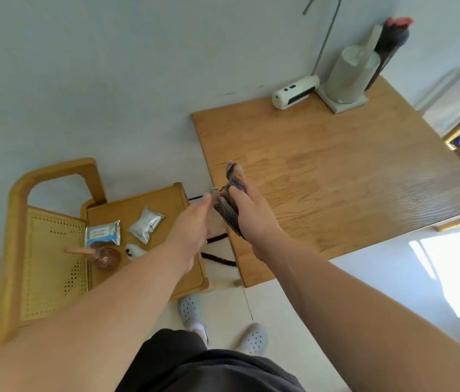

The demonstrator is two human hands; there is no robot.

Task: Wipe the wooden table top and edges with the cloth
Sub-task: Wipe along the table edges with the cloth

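Grips bunched dark cloth (236, 178) in right hand (253, 215), pinches its end with left hand (193, 224), above left edge of wooden table (336, 171). Faces pale wall (110, 80); along table's far edge, white device (294, 93), grey stand (346, 80). Leftward, chair (53, 250) bearing foil packets (146, 227).

The cloth (230, 206) in the right hand (253, 215) looks woven and matt. Beyond that hand, the wooden table top (336, 171) is smooth, grained and faintly glossy. Left of the left hand (195, 224), shiny foil packets (146, 224) lie on a wood-and-cane chair (15, 236).
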